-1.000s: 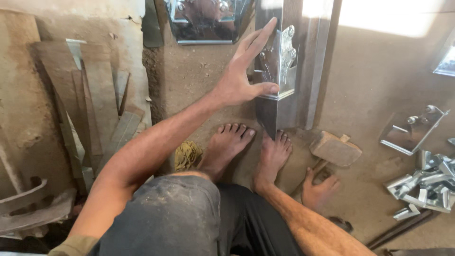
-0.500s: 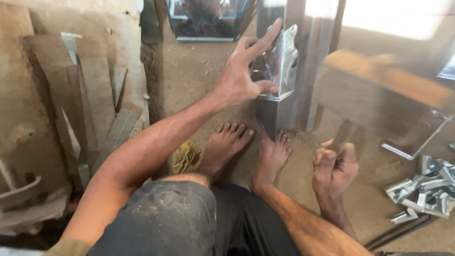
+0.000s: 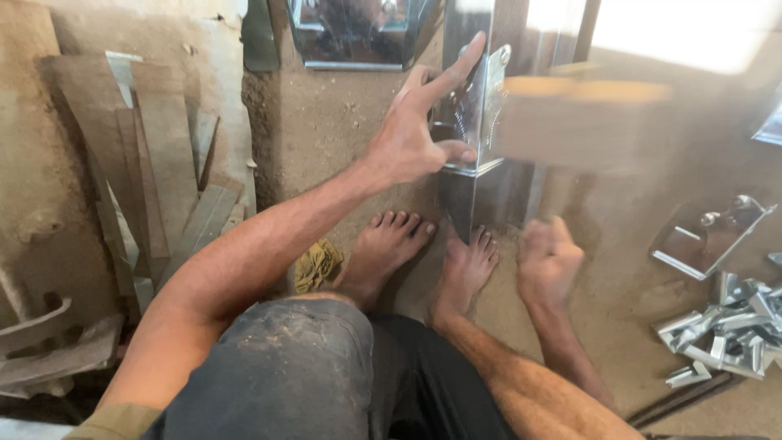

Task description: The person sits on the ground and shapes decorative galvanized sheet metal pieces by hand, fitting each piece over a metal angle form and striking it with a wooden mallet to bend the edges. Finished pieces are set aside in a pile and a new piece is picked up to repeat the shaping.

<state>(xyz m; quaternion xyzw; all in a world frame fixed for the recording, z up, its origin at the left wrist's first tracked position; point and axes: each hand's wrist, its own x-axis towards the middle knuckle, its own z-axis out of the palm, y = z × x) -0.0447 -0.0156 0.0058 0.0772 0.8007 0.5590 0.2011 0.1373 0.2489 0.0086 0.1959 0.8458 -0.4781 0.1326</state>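
Observation:
My left hand (image 3: 415, 134) presses a shiny metal corner bracket (image 3: 482, 106) against the corner of an upright metal box (image 3: 481, 195), fingers spread on the bracket's face and thumb at its lower edge. My right hand (image 3: 547, 253) is blurred with motion and closed on the handle of a wooden mallet. The mallet's blurred head (image 3: 582, 122) hangs in the air just right of the bracket. My bare feet (image 3: 423, 253) rest on the sandy floor at the foot of the box.
Worn wooden planks (image 3: 155, 179) lean and lie at the left. A pile of small metal brackets (image 3: 725, 326) and a flat metal fitting (image 3: 709, 236) lie at the right. A yellow rag (image 3: 318, 265) sits by my left foot. Another metal box (image 3: 358, 33) stands behind.
My right hand took the wooden mallet off the floor and raised it toward the bracket. My left hand stayed on the bracket.

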